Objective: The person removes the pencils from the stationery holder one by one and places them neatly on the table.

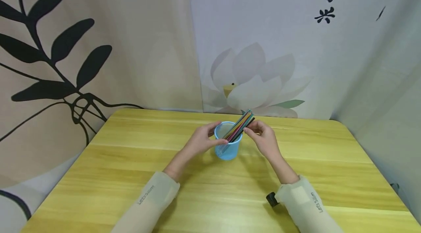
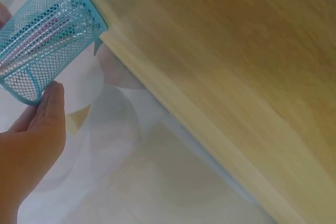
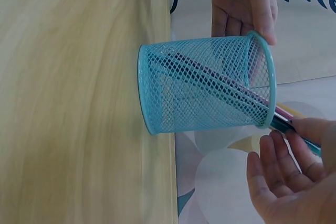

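A light blue mesh pen holder [image 1: 227, 153] stands upright on the table, with several coloured pencils [image 1: 241, 127] inside leaning to the right over its rim. My left hand [image 1: 200, 141] holds the holder at its rim, thumb in front and fingers round the far left side. At the right, my right hand [image 1: 265, 139] has thumb and forefinger on the pencils' upper part. In the right wrist view, a dark pencil [image 3: 282, 124] is pinched there just outside the rim, while the other fingers lie loosely bent. The left wrist view shows the mesh wall [image 2: 79, 19] beside straight left fingers [image 2: 52, 100].
The wooden table [image 1: 131, 189] ends at a back edge close behind the holder. A printed curtain [image 1: 148, 42] hangs behind it. A small black object [image 1: 272, 199] sits at the right sleeve's cuff.
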Action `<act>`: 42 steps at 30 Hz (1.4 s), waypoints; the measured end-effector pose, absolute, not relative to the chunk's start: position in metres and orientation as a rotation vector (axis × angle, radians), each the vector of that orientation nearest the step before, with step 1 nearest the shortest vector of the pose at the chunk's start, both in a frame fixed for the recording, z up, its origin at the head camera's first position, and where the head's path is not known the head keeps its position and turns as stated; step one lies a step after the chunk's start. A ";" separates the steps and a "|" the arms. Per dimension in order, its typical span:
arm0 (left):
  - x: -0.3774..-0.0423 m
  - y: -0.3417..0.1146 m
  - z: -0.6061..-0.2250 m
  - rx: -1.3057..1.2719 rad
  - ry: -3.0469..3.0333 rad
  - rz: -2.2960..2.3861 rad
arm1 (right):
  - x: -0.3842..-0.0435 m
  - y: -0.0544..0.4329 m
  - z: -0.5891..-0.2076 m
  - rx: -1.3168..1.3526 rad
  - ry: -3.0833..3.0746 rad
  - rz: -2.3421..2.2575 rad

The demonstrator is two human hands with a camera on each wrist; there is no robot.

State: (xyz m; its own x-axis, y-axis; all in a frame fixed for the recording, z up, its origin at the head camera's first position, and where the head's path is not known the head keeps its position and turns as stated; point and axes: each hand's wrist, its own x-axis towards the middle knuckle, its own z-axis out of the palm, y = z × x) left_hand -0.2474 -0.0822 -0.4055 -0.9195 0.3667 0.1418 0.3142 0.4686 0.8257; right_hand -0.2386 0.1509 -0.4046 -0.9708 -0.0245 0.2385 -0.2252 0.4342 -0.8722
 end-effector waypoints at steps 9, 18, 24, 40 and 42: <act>-0.247 -0.081 -0.406 0.585 2.639 1.455 | -0.236 0.150 -0.402 0.219 -2.454 1.670; -0.247 -0.082 -0.403 0.581 2.630 1.479 | -0.236 0.150 -0.397 0.251 -2.424 1.770; -0.246 -0.082 -0.402 0.568 2.632 1.467 | -0.237 0.151 -0.396 0.259 -2.429 1.786; -0.247 -0.082 -0.401 0.554 2.630 1.464 | -0.242 0.162 -0.380 0.246 -2.353 1.819; -0.246 -0.082 -0.401 0.555 2.632 1.463 | -0.243 0.164 -0.377 0.251 -2.331 1.828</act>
State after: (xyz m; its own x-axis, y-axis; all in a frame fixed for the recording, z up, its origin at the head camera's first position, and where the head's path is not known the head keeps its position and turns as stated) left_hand -0.2462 -0.0816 -0.4010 -0.9311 0.3493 0.1045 0.2731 0.4783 0.8346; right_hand -0.2426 0.1644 -0.3766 -0.9717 -0.0282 0.2346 -0.2346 0.2349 -0.9433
